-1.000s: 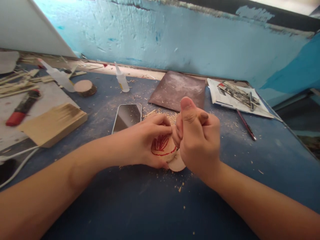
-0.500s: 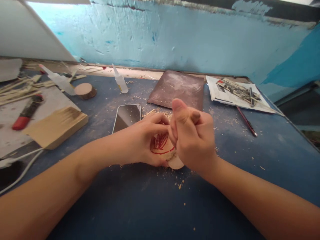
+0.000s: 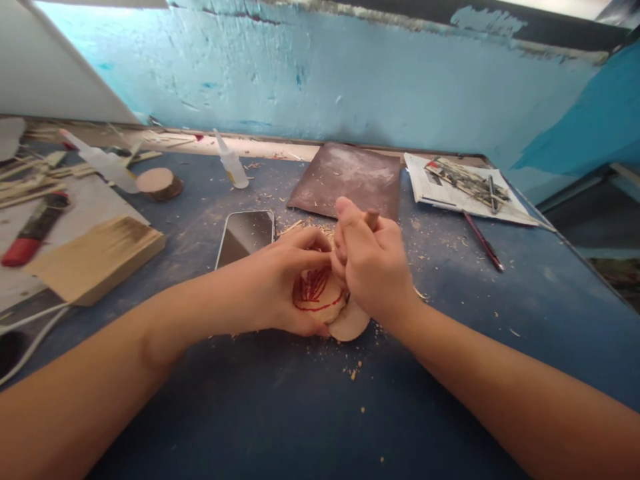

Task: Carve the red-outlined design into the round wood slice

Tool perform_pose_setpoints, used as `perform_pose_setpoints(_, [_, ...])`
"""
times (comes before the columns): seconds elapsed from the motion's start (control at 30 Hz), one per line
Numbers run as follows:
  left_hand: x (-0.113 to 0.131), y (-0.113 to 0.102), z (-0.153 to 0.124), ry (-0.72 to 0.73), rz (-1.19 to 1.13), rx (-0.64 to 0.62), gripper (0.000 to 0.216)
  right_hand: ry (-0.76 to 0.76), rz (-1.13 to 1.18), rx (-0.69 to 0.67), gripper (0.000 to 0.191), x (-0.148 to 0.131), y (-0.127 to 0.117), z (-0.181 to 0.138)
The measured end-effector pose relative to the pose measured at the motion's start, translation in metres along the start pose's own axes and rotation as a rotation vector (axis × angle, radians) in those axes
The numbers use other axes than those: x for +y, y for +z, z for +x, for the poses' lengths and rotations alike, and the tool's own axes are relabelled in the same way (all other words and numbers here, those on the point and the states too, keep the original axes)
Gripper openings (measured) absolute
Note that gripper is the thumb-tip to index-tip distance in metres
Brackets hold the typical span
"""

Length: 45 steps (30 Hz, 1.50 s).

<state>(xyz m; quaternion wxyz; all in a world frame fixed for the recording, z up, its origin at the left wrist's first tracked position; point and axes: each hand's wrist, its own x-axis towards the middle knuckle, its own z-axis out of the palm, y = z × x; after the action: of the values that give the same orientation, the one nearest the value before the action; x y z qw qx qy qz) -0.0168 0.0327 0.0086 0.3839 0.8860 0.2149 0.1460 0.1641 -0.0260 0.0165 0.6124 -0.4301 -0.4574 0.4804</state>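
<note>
My left hand [image 3: 287, 280] is wrapped round a pale piece of wood [image 3: 323, 300] marked with red lines. That piece rests on or against a round wood slice [image 3: 350, 323], whose edge shows below. My right hand [image 3: 373, 263] is closed in a fist, thumb up, around a wooden-handled tool [image 3: 371, 219]. Only the handle's end sticks out of the fist; the working end is hidden by the hand. The fist presses close beside the left fingers, at the right edge of the marked wood. Wood shavings lie around both hands.
Behind my left wrist lies a phone [image 3: 245, 233]. Further back are a glue bottle [image 3: 231, 163], a small log slice [image 3: 159, 183] and a brown sheet [image 3: 347, 180]. A wood block [image 3: 100, 257] sits left; a pen [image 3: 484, 241] and paper with sticks [image 3: 463, 193] lie right.
My right fist has shifted slightly left and tilted, with the tool handle now pointing more upright. More of the round slice shows. The whole view has moved a little.
</note>
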Motion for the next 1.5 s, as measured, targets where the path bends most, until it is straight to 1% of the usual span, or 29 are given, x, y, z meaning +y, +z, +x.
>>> perform_pose_setpoints(0.07, [0.001,0.000,-0.001,-0.019,-0.005,0.001,0.060,0.038,0.044,0.007,0.064,0.000,0.000,0.003])
perform_pose_setpoints(0.13, [0.002,-0.001,-0.002,-0.024,-0.015,0.006,0.060,0.029,0.111,-0.023,0.066,-0.002,-0.001,0.003])
perform_pose_setpoints(0.23, [0.005,-0.002,-0.003,-0.042,-0.018,-0.016,0.058,0.053,0.196,-0.110,0.071,-0.010,-0.009,0.001])
perform_pose_setpoints(0.3, [0.006,-0.002,-0.004,-0.046,-0.016,-0.031,0.055,0.087,0.197,-0.241,0.069,-0.017,-0.019,0.000])
perform_pose_setpoints(0.37, [0.008,-0.003,-0.004,-0.043,-0.010,-0.025,0.053,0.117,0.162,-0.424,0.065,-0.025,-0.029,0.001])
perform_pose_setpoints(0.4, [0.008,-0.002,-0.005,-0.040,-0.007,-0.016,0.052,0.123,0.137,-0.491,0.067,-0.029,-0.033,0.002])
perform_pose_setpoints(0.47, [0.008,-0.002,-0.006,-0.030,0.002,-0.006,0.053,0.114,0.118,-0.563,0.071,-0.037,-0.037,0.003])
perform_pose_setpoints(0.5, [0.007,-0.001,-0.006,-0.025,0.008,-0.005,0.055,0.108,0.119,-0.559,0.071,-0.040,-0.037,0.004])
perform_pose_setpoints(0.57, [0.007,0.000,-0.005,-0.013,0.016,-0.007,0.064,0.098,0.126,-0.513,0.070,-0.047,-0.034,0.003])
perform_pose_setpoints(0.63, [0.007,0.000,-0.004,-0.013,0.015,-0.006,0.069,0.088,0.122,-0.465,0.070,-0.055,-0.030,0.000])
perform_pose_setpoints(0.83, [0.008,0.001,-0.002,-0.005,0.004,-0.016,0.055,0.077,0.090,-0.425,0.073,-0.069,-0.023,-0.007])
perform_pose_setpoints(0.93, [0.010,0.001,-0.002,-0.026,-0.006,-0.033,0.052,0.029,0.116,-0.401,0.074,-0.066,-0.022,-0.008])
perform_pose_setpoints(1.0, [0.011,0.000,-0.001,-0.037,-0.002,-0.040,0.053,0.011,0.131,-0.370,0.071,-0.061,-0.020,-0.009])
perform_pose_setpoints(1.1, [0.015,-0.001,0.001,-0.027,0.010,-0.041,0.047,-0.018,0.133,-0.324,0.065,-0.051,-0.015,-0.013])
perform_pose_setpoints(1.2, [0.019,-0.001,0.002,-0.011,0.018,-0.033,0.041,-0.049,0.151,-0.320,0.060,-0.040,-0.008,-0.015])
perform_pose_setpoints(1.3, [0.020,0.001,0.003,0.019,0.039,-0.019,0.039,-0.028,0.149,-0.265,0.059,-0.029,-0.001,-0.012])
perform_pose_setpoints(1.4, [0.018,0.002,0.003,0.039,0.029,-0.023,0.038,0.009,0.151,-0.225,0.062,-0.024,0.001,-0.004])
perform_pose_setpoints(1.5, [0.014,0.002,0.000,0.024,0.030,-0.028,0.053,0.090,0.256,-0.228,0.069,-0.029,-0.007,0.002])
